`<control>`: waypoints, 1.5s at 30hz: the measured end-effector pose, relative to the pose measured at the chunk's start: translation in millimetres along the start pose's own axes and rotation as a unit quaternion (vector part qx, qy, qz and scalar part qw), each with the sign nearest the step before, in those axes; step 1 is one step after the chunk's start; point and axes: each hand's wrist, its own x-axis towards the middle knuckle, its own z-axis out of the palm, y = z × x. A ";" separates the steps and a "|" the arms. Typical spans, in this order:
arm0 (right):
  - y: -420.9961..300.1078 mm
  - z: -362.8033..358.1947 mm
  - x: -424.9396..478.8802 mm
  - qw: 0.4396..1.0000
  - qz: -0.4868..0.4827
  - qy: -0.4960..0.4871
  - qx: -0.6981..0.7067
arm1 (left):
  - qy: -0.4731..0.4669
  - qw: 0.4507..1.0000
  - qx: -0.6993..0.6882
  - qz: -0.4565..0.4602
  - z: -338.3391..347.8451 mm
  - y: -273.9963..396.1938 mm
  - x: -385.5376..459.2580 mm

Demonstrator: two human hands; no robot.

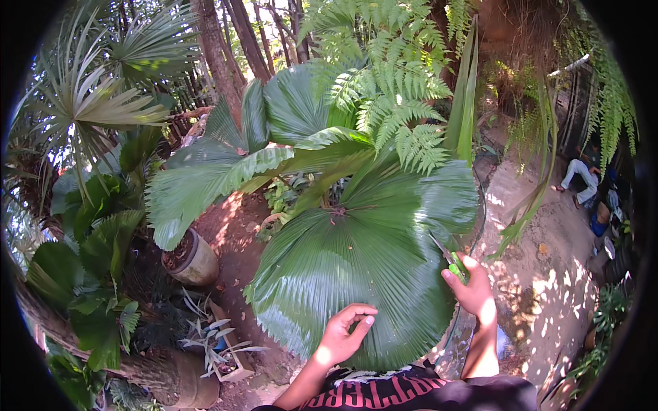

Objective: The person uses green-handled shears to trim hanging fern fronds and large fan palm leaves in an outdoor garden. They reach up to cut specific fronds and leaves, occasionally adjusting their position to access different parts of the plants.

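Note:
A large round pleated fan palm leaf [329, 267] spreads just in front of me, its edge reaching my dark shirt. My right hand [470, 287], at the leaf's right edge, is closed on green-handled scissors [456, 266], whose metal blades point up and left over the leaf. Over the lower part of the leaf is my left hand [349, 331], fingers curled and thumb near the index finger, with no object visible in it. Whether it touches the leaf cannot be told. More pleated leaves [216, 174] rise behind, beside a fern [390, 97].
A round planter [198, 262] stands at the left, above a wooden box [239, 365] of narrow-leaved plants. A hose [482, 216] runs along the path [545, 262] on the right. Farther along, a seated person [583, 177] is partly visible. Tree trunks [216, 46] stand behind.

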 end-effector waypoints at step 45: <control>-8.0 68.6 -4.4 0.951 0.076 0.285 -0.098 | 0.012 0.771 0.627 0.112 -33.5 338.9 512.9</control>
